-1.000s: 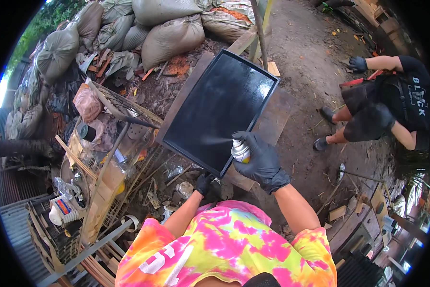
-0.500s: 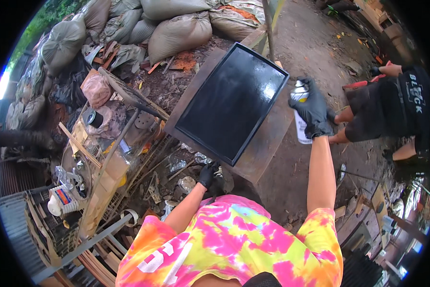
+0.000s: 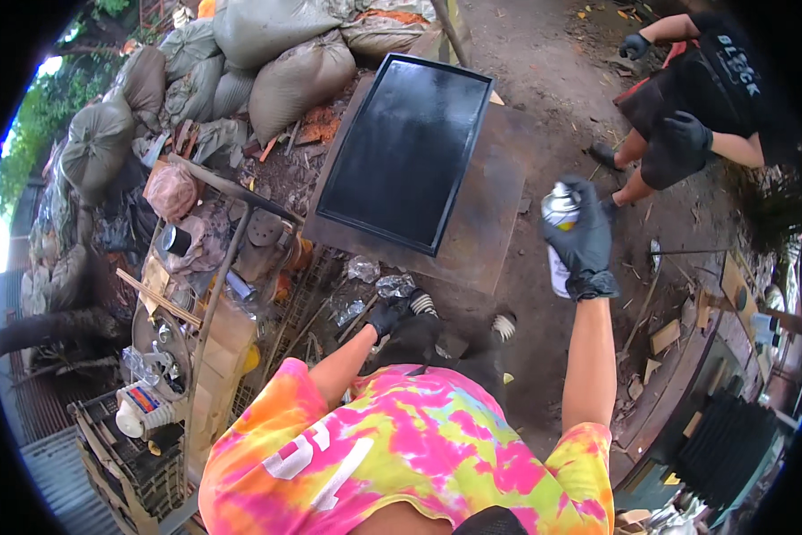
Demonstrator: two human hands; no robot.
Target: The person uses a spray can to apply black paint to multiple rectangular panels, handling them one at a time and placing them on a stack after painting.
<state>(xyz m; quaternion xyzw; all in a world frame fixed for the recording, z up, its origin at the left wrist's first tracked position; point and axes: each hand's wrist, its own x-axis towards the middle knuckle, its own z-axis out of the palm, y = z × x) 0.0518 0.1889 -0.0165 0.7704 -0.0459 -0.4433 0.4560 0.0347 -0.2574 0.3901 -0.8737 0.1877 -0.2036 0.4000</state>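
My right hand (image 3: 577, 242) in a black glove grips a white spray can (image 3: 558, 267) with a silver top, held upright to the right of a metal board (image 3: 508, 205). On that board lies a rimmed rectangular panel (image 3: 401, 152), glossy black with a bright sheen. My left hand (image 3: 386, 316), also black-gloved, hangs low below the board's near-left part, beside my leg; its fingers are too dark and small to read.
A co-worker in black clothing (image 3: 695, 98) stands at upper right on the dirt ground (image 3: 553, 89). Piled sacks (image 3: 298, 85) line the back left. A cluttered metal-framed stand (image 3: 231, 259) is at left; scrap boards (image 3: 664, 339) lie at lower right.
My right hand with the can has moved right, away from over the panel, where a spray mist showed earlier. The panel now sits higher in view. The co-worker has shifted posture.
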